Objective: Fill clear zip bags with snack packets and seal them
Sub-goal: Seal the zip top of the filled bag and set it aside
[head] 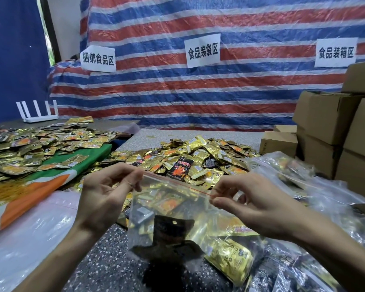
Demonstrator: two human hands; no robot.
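I hold a clear zip bag (177, 218) upright over the speckled table (105, 256). It is packed with gold and black snack packets. My left hand (105, 192) pinches the left end of its red zip strip between thumb and fingers. My right hand (247, 201) pinches the strip's right end. Behind the bag lies a heap of loose gold snack packets (198, 157), with one black packet on top.
A second spread of packets (30, 148) covers a green and orange cloth at the left. Filled clear bags (299, 178) pile up at the right, brown cardboard boxes (333, 131) stack behind them. Plastic sheeting (30, 239) lies at the lower left. A white router (39, 114) stands far left.
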